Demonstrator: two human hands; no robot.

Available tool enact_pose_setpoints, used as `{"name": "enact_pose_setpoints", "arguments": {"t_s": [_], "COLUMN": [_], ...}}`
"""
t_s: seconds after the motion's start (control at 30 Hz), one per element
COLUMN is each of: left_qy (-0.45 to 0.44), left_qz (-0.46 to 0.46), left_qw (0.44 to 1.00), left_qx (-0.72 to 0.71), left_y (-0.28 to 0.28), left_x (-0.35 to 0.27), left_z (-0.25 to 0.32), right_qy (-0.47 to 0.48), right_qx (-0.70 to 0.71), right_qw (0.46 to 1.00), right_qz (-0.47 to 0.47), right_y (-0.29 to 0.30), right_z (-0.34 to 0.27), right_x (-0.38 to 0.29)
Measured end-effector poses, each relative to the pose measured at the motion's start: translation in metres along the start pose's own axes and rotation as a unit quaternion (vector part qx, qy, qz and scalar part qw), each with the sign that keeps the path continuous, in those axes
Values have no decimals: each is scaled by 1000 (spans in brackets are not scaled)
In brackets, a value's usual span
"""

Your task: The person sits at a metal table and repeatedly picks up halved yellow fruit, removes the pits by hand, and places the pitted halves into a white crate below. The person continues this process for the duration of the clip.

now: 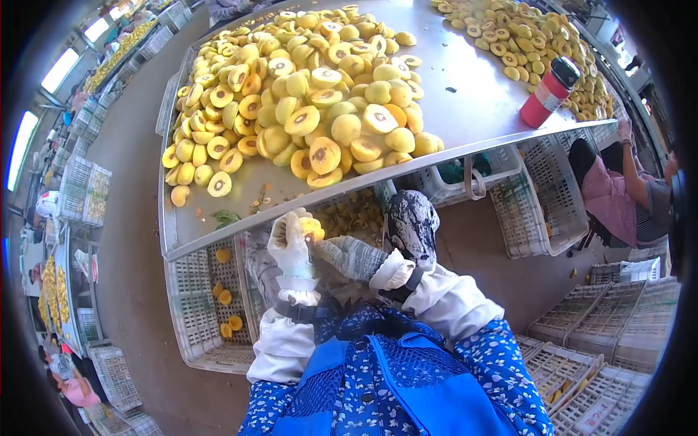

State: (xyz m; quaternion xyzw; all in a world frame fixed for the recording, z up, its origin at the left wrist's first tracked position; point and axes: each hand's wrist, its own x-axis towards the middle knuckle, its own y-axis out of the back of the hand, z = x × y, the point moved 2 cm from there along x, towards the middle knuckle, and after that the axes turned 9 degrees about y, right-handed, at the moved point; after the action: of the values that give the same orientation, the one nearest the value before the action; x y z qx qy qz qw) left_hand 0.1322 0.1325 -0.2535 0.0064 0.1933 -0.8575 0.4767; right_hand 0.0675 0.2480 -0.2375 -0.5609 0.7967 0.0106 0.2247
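My left hand [290,245], in a pale glove, holds a yellow peach half [312,229] just off the near edge of the metal table [207,242]. Its cut face shows a brown centre. My right hand [351,257], in a grey knitted glove, has its fingertips right below that half. Whether it grips a tool is hidden. A large heap of halved yellow peaches [302,120] lies on the table beyond my hands, many with brown pits showing. Beneath my hands, a container of peach pieces [349,218] sits partly under the table.
A white plastic crate [188,310] with a few peach halves stands at left below the table. A red bottle [548,95] stands near the table's right edge, before another peach heap [523,43]. A person [616,191] sits at right, near stacked crates [605,327].
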Motion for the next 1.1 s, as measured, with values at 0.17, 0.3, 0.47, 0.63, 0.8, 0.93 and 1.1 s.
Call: {"name": "enact_pose_setpoints", "arguments": {"t_s": [0.17, 0.3, 0.47, 0.63, 0.8, 0.93, 1.1], "left_qy": [-56, -3, 156, 180, 248, 152, -51], "left_qz": [-79, -150, -133, -59, -47, -3, 278], "left_qw": [993, 982, 963, 971, 918, 945, 906], "left_qx": [74, 119, -178, -146, -305, -290, 316], "left_y": [-5, -4, 9, 42, 62, 95, 172], "left_x": [-1, -6, -2, -8, -17, -3, 28], "left_z": [16, 17, 11, 36, 44, 46, 105], "right_qy": [37, 28, -28, 47, -21, -15, 101], "right_qx": [-37, -65, 305, 385, 447, 483, 183], "right_qw": [993, 988, 946, 902, 886, 797, 965], "right_qz": [-106, -134, -111, -191, -119, -362, -158], "right_y": [13, 22, -17, -59, -77, -55, -4], "right_z": [-19, -24, 1, 22, 26, 49, 122], "right_x": [-4, -13, -26, 2, 18, 35, 76]}}
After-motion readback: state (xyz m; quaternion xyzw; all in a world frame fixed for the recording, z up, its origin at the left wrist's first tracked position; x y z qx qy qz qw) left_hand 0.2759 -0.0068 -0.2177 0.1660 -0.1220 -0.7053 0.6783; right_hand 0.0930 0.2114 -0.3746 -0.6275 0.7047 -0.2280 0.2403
